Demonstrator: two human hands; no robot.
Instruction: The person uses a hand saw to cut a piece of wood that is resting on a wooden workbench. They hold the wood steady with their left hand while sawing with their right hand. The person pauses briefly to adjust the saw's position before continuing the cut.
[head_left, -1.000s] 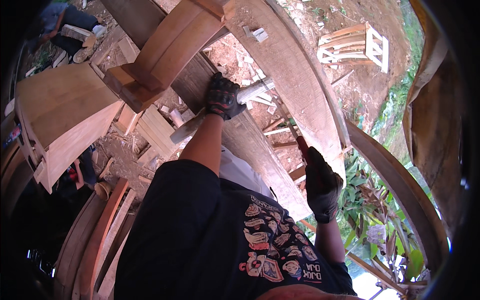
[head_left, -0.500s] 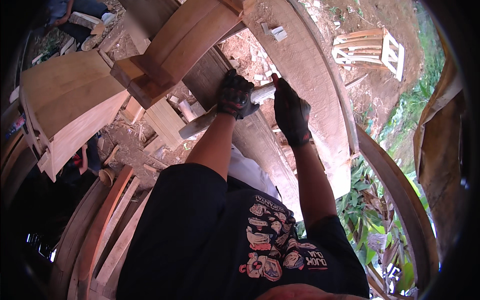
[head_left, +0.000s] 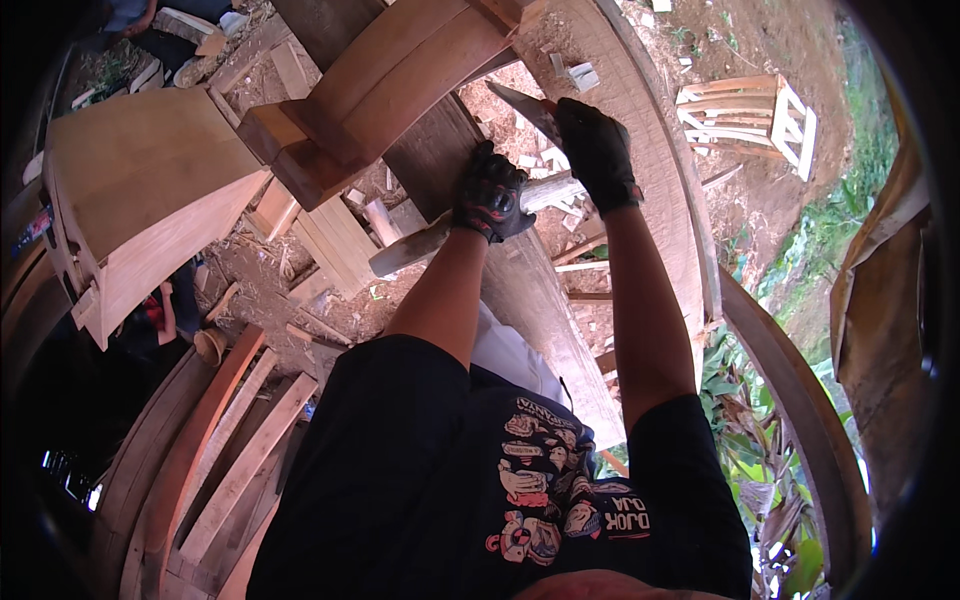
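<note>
My left hand (head_left: 492, 196), in a black work glove with red marks, is closed around a rough wooden stick (head_left: 408, 250). The stick lies slantwise across a long grey-brown plank (head_left: 545, 310), its pale, cut end pointing right. My right hand (head_left: 597, 158), gloved in black too, grips a knife (head_left: 522, 106) whose broad blade points up and to the left, above the pale end. The blade is apart from the wood. The knife's handle is hidden inside the glove.
A curved brown beam (head_left: 385, 85) crosses the far side. On the left stands a large curved panel (head_left: 150, 180). A wide curved board (head_left: 650, 170) arches on the right. Wood chips (head_left: 548, 160) litter the ground. A slatted frame (head_left: 745, 120) lies far right. A person (head_left: 165, 40) is at far left.
My right hand has lifted away from the stick's end and turned, so the knife's blade now shows. My left hand still holds the stick. The view has shifted slightly.
</note>
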